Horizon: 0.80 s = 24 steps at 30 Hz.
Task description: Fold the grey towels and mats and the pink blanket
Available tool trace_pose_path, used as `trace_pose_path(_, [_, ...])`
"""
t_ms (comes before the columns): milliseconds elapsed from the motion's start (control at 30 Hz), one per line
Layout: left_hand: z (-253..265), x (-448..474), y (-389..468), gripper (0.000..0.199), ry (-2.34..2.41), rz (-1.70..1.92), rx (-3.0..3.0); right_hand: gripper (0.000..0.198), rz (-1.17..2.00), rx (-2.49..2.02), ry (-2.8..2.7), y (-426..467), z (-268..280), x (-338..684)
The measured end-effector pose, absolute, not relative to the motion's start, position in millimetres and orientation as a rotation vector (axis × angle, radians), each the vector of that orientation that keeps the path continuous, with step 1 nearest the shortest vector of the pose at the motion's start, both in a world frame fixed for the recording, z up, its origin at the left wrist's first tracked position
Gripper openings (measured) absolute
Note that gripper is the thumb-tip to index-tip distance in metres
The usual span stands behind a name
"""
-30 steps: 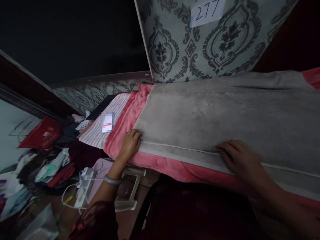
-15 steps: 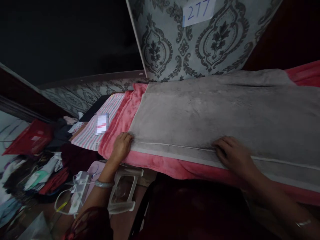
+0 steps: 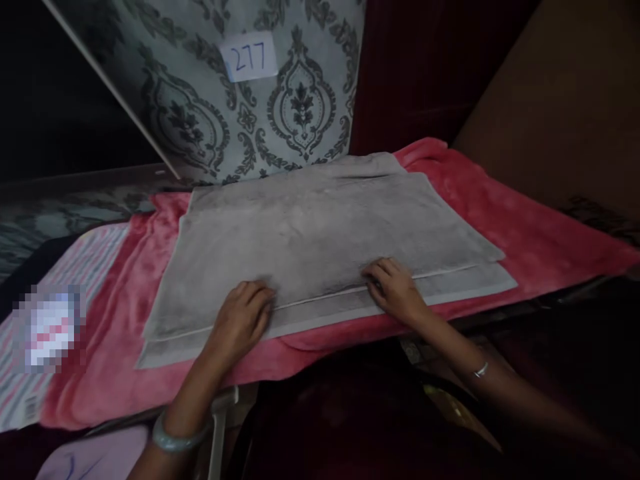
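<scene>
A grey towel (image 3: 305, 227) lies spread and folded over, its upper layer's near edge set back from the lower layer's edge. My left hand (image 3: 241, 319) rests at that upper edge, left of the middle, with its fingers curled onto the fabric. Farther right, my right hand (image 3: 398, 291) pinches the same edge between thumb and fingers. Exactly how much cloth sits under the fingertips is hidden. Beneath the towel spreads a red-pink plush blanket (image 3: 515, 213), showing on both sides and along the front.
At the left lies a striped cloth (image 3: 103, 250) carrying a blurred patch. A dark screen (image 3: 65, 100) and patterned wallpaper (image 3: 305, 80) with a paper marked 277 (image 3: 250, 57) stand behind. Below the table's front edge is a pale plastic stool (image 3: 219, 433).
The view has swung right, bringing the towel's right end into sight. My left hand has shifted right along the edge from near the left corner, closer to my right hand.
</scene>
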<state>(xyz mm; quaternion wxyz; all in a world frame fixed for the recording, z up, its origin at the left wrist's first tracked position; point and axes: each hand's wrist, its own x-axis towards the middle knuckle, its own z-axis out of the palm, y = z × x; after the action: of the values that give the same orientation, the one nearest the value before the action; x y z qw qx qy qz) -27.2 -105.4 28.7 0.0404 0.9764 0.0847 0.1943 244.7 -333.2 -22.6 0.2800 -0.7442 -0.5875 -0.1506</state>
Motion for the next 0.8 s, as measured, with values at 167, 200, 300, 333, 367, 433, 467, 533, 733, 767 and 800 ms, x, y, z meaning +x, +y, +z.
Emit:
trace_pose_path(167, [21,18,-125,0.027,0.071,0.541,2.934,0.02,-0.416,-1.99,-1.597,-336,-25,247])
trace_pose_path(200, [19,21,-126,0.025,0.048,0.519,2.94,0.021,-0.414,-1.985,-1.611,-336,-26,248])
trace_pose_path(300, [14,30,-129,0.02,0.035,0.521,2.973,0.022,-0.399,-1.983,-1.609,-336,-26,249])
trace_pose_path(333, [14,34,-132,0.018,0.031,0.544,2.979,0.021,-0.397,-2.001,-1.593,-335,-25,249])
trace_pose_path(367, [14,40,-135,0.018,0.012,0.569,2.979,0.02,-0.399,-2.028,-1.571,-336,-24,250])
trace_pose_path(433, [16,56,-145,0.019,-0.069,0.591,2.972,0.02,-0.415,-2.084,-1.517,-338,-21,254])
trace_pose_path(467, [17,65,-152,0.019,-0.119,0.582,2.968,0.023,-0.424,-2.108,-1.494,-341,-20,258])
trace_pose_path(533, [18,85,-167,0.017,-0.199,0.553,2.974,0.03,-0.443,-2.143,-1.441,-350,-18,269])
trace_pose_path(733, [7,121,-193,0.019,-0.13,0.452,3.125,0.026,-0.55,-2.253,-1.215,-396,-24,308])
trace_pose_path(767, [5,123,-194,0.02,-0.095,0.437,3.135,0.025,-0.565,-2.259,-1.194,-402,-26,312])
trace_pose_path(800, [4,124,-194,0.02,-0.068,0.425,3.136,0.024,-0.575,-2.257,-1.181,-406,-27,315])
